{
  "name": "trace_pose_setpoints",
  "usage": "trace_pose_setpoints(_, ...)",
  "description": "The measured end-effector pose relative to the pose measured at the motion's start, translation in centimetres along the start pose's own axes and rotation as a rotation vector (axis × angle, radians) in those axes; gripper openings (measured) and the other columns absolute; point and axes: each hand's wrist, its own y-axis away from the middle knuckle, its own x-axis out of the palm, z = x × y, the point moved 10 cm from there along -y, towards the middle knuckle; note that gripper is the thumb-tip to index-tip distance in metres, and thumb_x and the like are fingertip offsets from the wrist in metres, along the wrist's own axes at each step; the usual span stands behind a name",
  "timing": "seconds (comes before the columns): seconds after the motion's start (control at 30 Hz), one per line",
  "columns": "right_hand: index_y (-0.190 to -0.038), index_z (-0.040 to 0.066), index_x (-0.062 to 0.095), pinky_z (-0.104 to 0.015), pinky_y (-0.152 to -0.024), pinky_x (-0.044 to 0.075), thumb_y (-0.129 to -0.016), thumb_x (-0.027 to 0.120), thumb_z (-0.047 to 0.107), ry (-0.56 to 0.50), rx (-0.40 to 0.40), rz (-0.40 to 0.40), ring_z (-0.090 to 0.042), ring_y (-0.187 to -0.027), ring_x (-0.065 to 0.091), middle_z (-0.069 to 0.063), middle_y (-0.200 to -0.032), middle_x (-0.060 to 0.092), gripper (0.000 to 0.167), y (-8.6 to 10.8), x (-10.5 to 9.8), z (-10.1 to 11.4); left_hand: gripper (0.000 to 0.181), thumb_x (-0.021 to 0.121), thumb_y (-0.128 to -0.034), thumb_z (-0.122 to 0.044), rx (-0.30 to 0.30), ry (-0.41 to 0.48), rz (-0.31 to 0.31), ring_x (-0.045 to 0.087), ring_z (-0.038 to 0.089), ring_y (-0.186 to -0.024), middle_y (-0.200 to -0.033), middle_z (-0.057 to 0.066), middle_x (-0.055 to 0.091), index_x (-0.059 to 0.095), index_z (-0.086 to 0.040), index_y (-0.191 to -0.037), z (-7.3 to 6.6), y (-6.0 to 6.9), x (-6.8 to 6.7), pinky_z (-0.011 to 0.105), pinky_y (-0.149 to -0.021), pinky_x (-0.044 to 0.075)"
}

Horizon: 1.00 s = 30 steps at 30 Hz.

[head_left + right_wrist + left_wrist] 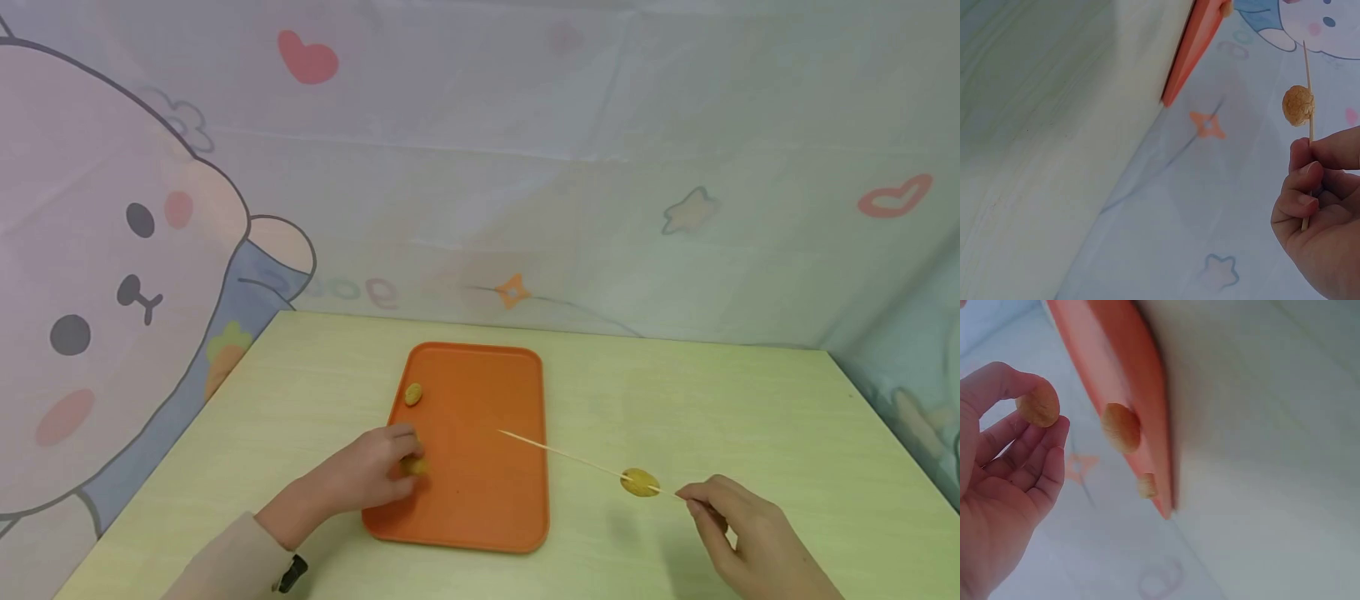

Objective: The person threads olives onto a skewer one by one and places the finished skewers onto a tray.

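Observation:
Over the left part of an orange tray [480, 525], my left hand [371, 468] pinches a golden-brown oval piece [1041, 407] between thumb and fingertips. Two similar pieces lie near the tray's rim in the left wrist view, a larger one [1121, 428] and a smaller-looking one [1147, 486]. The head view shows one piece [413, 393] at the tray's left side; the hand partly hides the others. My right hand [750, 529] grips a thin wooden skewer [562, 453] near one end. One oval piece [1298, 105] is threaded on it, just beyond the fingers. The skewer's pointed tip extends over the tray.
The tray stands on a pale yellow-green table [675, 400]. Behind the table hangs a light cloth backdrop [465, 183] printed with a bear, hearts and stars. A small black object [291, 573] sits at the left sleeve's cuff.

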Motion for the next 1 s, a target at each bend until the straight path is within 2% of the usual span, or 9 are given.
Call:
trace_pose_setpoints(0.1, -0.093, 0.013, 0.065, -0.008, -0.054, 0.034, -0.074, 0.069, -0.017, 0.004, 0.028, 0.018, 0.007, -0.066, 0.040, 0.020, -0.078, 0.048, 0.036, 0.0, 0.1, -0.1, 0.016, 0.069, -0.0791, -0.003, 0.024, 0.036, -0.023, 0.046, 0.006, -0.075, -0.088, -0.006, 0.050, 0.065, -0.005, -0.094, -0.9, 0.0, -0.5, 0.020, -0.067, 0.045)
trace_pose_setpoints(0.2, -0.093, 0.015, 0.065, -0.008, -0.053, 0.034, -0.073, 0.070, -0.017, -0.010, 0.023, 0.027, 0.007, -0.066, 0.040, 0.021, -0.078, 0.047, 0.038, -0.2, 0.2, 0.2, 0.015, 0.067, -0.0784, -0.001, 0.069, 0.069, -0.055, 0.048, 0.008, -0.074, -0.088, -0.005, 0.050, 0.065, -0.006, -0.093, -2.0, 0.0, -1.1, 0.019, -0.067, 0.045)
trace_pose_setpoints(0.27, -0.094, 0.016, 0.064, -0.007, -0.055, 0.034, -0.076, 0.070, -0.013, -0.034, -0.013, 0.022, 0.007, -0.066, 0.041, 0.021, -0.079, 0.047, 0.035, -0.3, 0.2, 0.6, 0.015, 0.066, -0.0782, -0.001, 0.104, 0.080, -0.081, 0.050, 0.010, -0.074, -0.088, -0.005, 0.050, 0.064, -0.007, -0.092, -2.8, 0.0, -1.4, 0.018, -0.067, 0.046)
trace_pose_setpoints(0.37, -0.095, 0.017, 0.063, -0.006, -0.056, 0.035, -0.087, 0.066, -0.002, -0.085, -0.087, 0.011, 0.007, -0.066, 0.043, 0.020, -0.079, 0.048, 0.021, -0.4, 0.2, 1.3, 0.015, 0.065, -0.0783, 0.000, 0.152, 0.094, -0.107, 0.052, 0.012, -0.074, -0.088, -0.004, 0.052, 0.064, -0.007, -0.092, -3.9, 0.1, -1.8, 0.018, -0.067, 0.047)
trace_pose_setpoints(0.5, -0.096, 0.016, 0.063, -0.006, -0.056, 0.035, -0.095, 0.061, 0.007, -0.136, -0.146, 0.008, 0.007, -0.066, 0.043, 0.018, -0.079, 0.049, 0.009, -0.4, 0.4, 1.9, 0.015, 0.065, -0.0794, -0.001, 0.173, 0.106, -0.112, 0.053, 0.012, -0.074, -0.089, -0.004, 0.054, 0.064, -0.007, -0.093, -4.8, 0.1, -2.0, 0.019, -0.067, 0.049)
trace_pose_setpoints(0.63, -0.096, 0.016, 0.063, -0.006, -0.055, 0.035, -0.090, 0.065, 0.001, -0.146, -0.144, 0.028, 0.007, -0.067, 0.043, 0.017, -0.080, 0.050, 0.017, -0.3, 0.7, 1.9, 0.014, 0.065, -0.0799, -0.002, 0.178, 0.109, -0.111, 0.052, 0.011, -0.074, -0.089, -0.005, 0.054, 0.065, -0.007, -0.093, -5.3, 0.0, -2.0, 0.018, -0.067, 0.048)
trace_pose_setpoints(0.8, -0.095, 0.017, 0.064, -0.006, -0.056, 0.036, -0.081, 0.070, -0.009, -0.149, -0.117, 0.069, 0.007, -0.067, 0.044, 0.018, -0.080, 0.049, 0.030, -0.3, 1.2, 2.0, 0.013, 0.067, -0.0788, -0.001, 0.232, 0.108, -0.139, 0.052, 0.008, -0.074, -0.089, -0.003, 0.056, 0.065, -0.006, -0.091, -6.1, 0.0, -2.1, 0.020, -0.066, 0.050)
trace_pose_setpoints(1.0, -0.094, 0.019, 0.065, -0.005, -0.055, 0.036, -0.073, 0.072, -0.014, -0.134, -0.041, 0.130, 0.008, -0.066, 0.043, 0.021, -0.080, 0.048, 0.041, -0.3, 1.8, 2.0, 0.015, 0.067, -0.0793, -0.001, 0.247, 0.124, -0.136, 0.053, 0.007, -0.074, -0.090, -0.003, 0.057, 0.066, -0.005, -0.093, -6.6, -0.1, -2.1, 0.020, -0.067, 0.051)
